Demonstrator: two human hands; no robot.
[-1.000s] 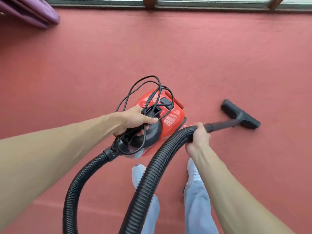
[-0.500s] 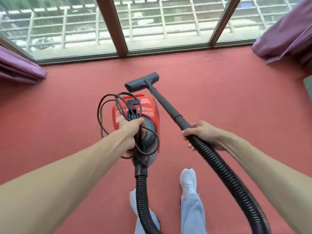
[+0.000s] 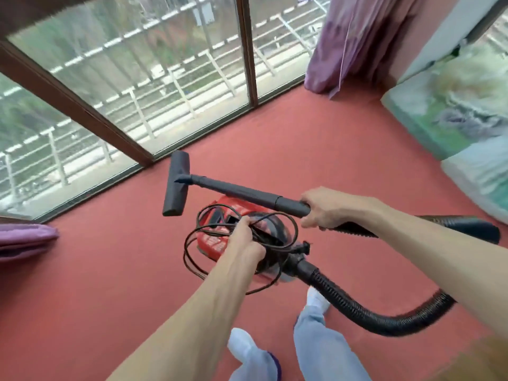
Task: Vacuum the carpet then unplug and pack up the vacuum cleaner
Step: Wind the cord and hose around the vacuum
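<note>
- Both hands are closed on parts of the vacuum cleaner, which hangs in the air above the carpet (image 3: 123,270).
- Left hand (image 3: 244,243): fist wrapped around the handle on top of the red vacuum cleaner body (image 3: 217,240), with loops of the black power cord (image 3: 192,259) bunched into the same grip. The loops dangle to the left of and below the body.
- Right hand (image 3: 327,209): curled around the black tube (image 3: 247,192) where it meets the ribbed hose (image 3: 357,309), holding the tube roughly level and pointing left.
- Floor nozzle (image 3: 176,182): at the far end of the tube, turned crosswise and lifted off the carpet, just above and left of the red body, near the window edge of the carpet.
- The hose leaves the front of the body at the right, sags in a curve toward the right edge of the view and comes back up under the right forearm to the right hand.
- Below the vacuum cleaner are the person's legs in light blue trousers (image 3: 321,345) and white shoes (image 3: 316,298), standing on the carpet.
- Along the far edge of the carpet runs a window (image 3: 165,78) with a brown frame; a purple curtain (image 3: 354,39) hangs at the far right corner and another bit of purple cloth (image 3: 24,240) lies at the left edge.
- A bed (image 3: 453,111) with pale, patterned covers stands along the right edge.
</note>
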